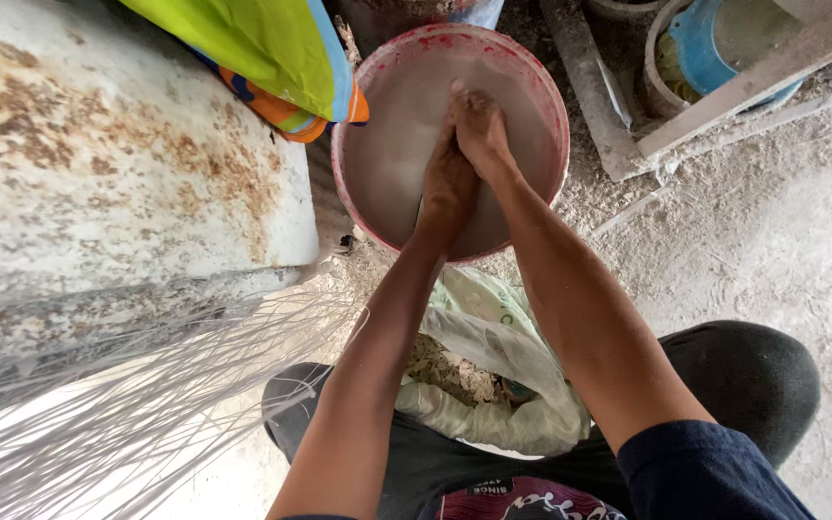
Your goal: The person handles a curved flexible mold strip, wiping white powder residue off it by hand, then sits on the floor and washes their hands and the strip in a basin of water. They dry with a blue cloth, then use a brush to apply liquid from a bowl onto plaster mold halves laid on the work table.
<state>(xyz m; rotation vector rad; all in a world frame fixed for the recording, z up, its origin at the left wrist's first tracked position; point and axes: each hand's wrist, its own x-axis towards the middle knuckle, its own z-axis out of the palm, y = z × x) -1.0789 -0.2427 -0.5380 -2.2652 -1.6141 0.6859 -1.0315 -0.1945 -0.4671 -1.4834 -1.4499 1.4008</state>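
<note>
Both hands were down in the pink-rimmed bucket (368, 106) on the dusty floor, the left hand (448, 188) pressed under the right hand (479, 130) in cloudy water. Whether the fingers gripped anything I could not tell; they lay closed together. Rubbing palm against palm low over the water seemed wise, so nothing splashed onto the open plastic bag (493, 356) between the knees.

Soft, even daylight, weak shadows, overexposed glare at lower left, wide-angle stretching toward the edges.
</note>
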